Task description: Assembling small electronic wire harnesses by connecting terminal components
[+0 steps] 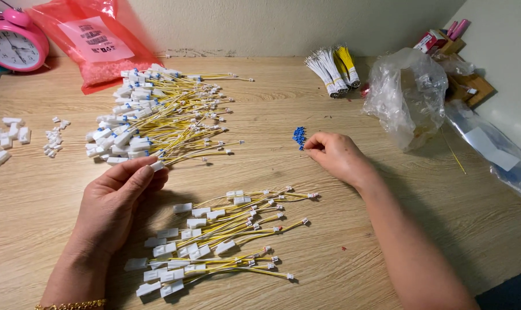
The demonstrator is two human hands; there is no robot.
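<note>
My left hand holds a white connector pinched at the fingertips, just below a large heap of yellow-and-white wire harnesses. My right hand reaches toward a small pile of tiny blue parts, its thumb and finger pinched together at the pile's right edge. Whether it has one between the fingers I cannot tell. A second, smaller group of harnesses with white connectors lies between my forearms, near the wooden table's front.
A pink alarm clock and a red plastic bag stand at the back left. Loose white housings lie at the left edge. Bundled white and yellow wires and crumpled clear bags sit at the back right.
</note>
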